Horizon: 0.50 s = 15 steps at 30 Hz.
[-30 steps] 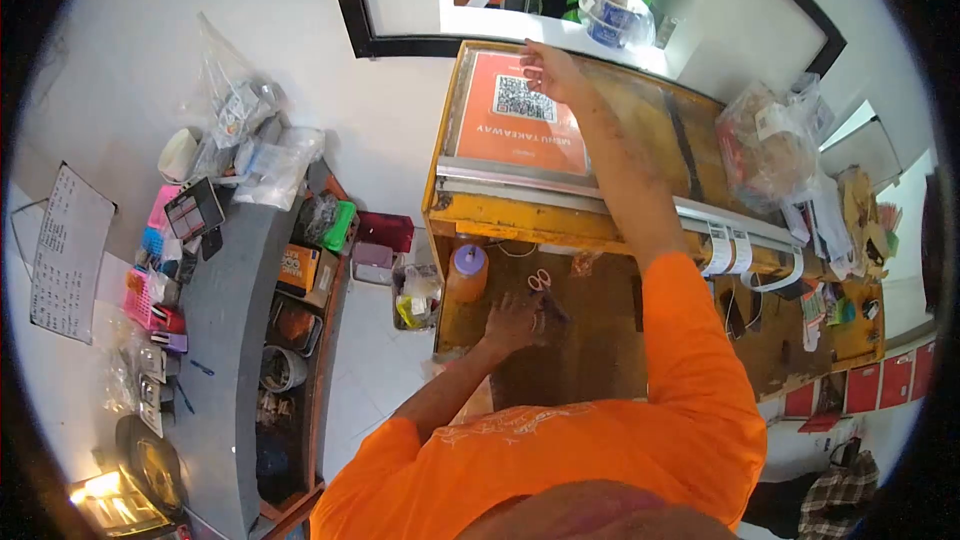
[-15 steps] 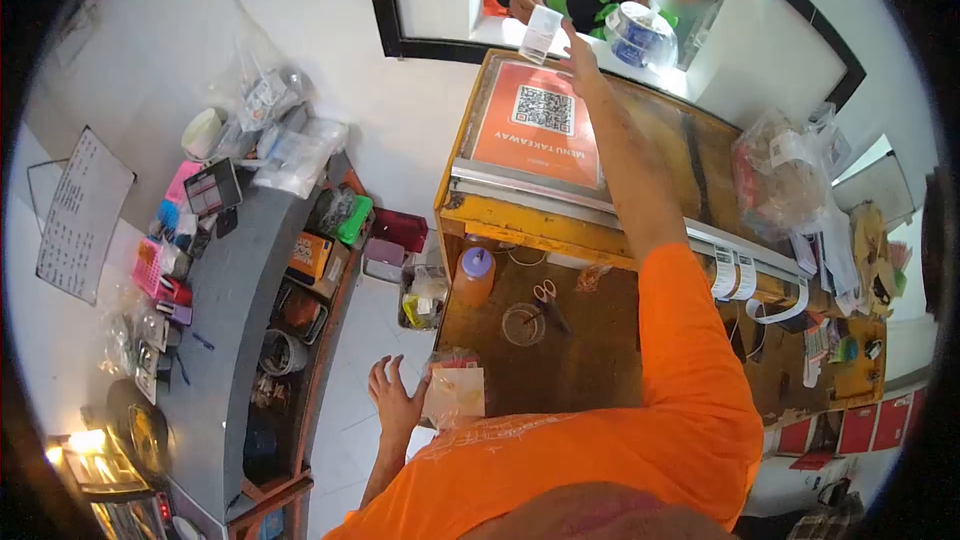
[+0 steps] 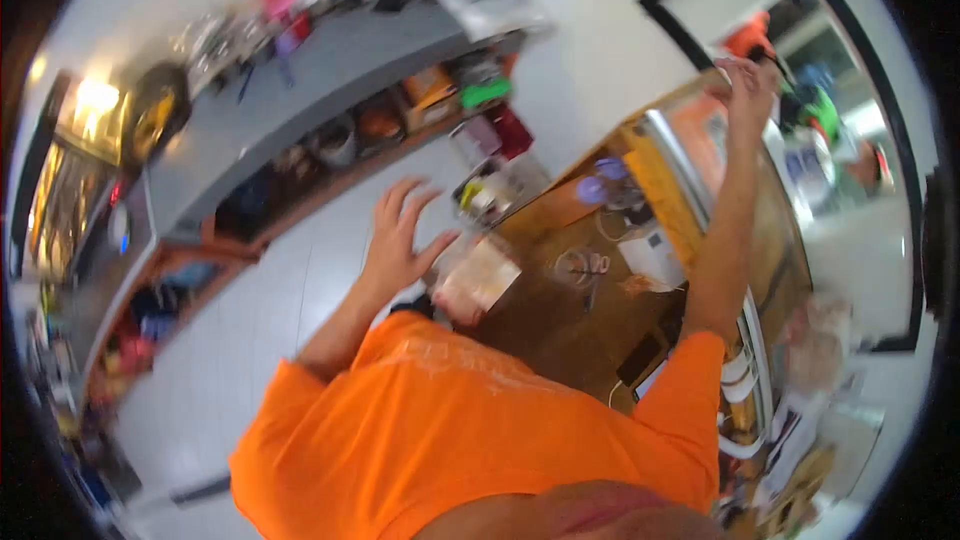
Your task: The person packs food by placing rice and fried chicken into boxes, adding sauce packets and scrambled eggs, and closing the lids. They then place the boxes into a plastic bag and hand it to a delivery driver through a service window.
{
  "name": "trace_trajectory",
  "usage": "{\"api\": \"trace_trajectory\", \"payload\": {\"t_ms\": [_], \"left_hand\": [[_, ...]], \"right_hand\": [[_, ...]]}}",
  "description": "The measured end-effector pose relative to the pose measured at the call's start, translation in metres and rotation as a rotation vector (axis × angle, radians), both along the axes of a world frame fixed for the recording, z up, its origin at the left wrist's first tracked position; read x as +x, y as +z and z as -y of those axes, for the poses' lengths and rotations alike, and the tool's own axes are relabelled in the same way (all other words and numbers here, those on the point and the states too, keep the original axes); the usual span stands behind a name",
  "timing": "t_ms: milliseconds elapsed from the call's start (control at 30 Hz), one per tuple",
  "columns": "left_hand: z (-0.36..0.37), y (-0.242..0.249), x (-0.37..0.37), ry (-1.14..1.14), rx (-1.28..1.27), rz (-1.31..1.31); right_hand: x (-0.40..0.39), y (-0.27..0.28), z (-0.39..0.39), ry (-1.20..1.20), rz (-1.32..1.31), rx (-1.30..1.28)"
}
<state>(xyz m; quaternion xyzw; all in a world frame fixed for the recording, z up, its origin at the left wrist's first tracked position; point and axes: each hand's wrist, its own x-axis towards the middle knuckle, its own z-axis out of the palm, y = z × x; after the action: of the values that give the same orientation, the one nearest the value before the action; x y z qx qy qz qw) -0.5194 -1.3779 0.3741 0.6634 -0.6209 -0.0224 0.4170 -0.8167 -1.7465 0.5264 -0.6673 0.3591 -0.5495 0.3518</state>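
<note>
My left hand [image 3: 395, 245] hangs over the lower shelf's edge with fingers spread, holding nothing. Nearest to it is a pale, flat packet in clear plastic [image 3: 478, 278]. My right arm reaches out over the wooden counter [image 3: 765, 240] to the window opening. There my right hand [image 3: 745, 90] is smeared by motion, and a whitish edge shows beside its fingers; I cannot tell whether it holds a paper slip. Just below that hand lies the orange menu sheet [image 3: 700, 135], partly covered by my forearm.
Beyond the window are a person in green [image 3: 822, 115] and an orange sleeve [image 3: 748, 37]. The shelf holds a purple-capped bottle [image 3: 592, 190], scissors [image 3: 598, 263], a clear cup [image 3: 573, 268] and a white box [image 3: 652, 255]. A grey worktop [image 3: 310, 90] with clutter stands left.
My view has swung, blurring the scene. Earlier a white paper slip was between another person's hand and my right hand; now it no longer shows clearly. My left hand stays spread near the packet.
</note>
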Motion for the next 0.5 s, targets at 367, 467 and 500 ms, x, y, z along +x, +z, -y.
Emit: {"api": "trace_trajectory", "payload": {"t_ms": [367,467,500], "left_hand": [[-0.014,0.020,0.139,-0.210,-0.055,-0.082],[-0.064,-0.026,0.228,0.021,0.120,-0.096],[-0.074,-0.035,0.256,0.091,0.192,-0.159]], "right_hand": [[-0.086,-0.089,0.094,-1.186,-0.803,-0.096],[-0.102,-0.111,0.075,-1.056,-0.710,0.163],[-0.106,-0.110,0.067,-0.889,-0.704,0.227]]}}
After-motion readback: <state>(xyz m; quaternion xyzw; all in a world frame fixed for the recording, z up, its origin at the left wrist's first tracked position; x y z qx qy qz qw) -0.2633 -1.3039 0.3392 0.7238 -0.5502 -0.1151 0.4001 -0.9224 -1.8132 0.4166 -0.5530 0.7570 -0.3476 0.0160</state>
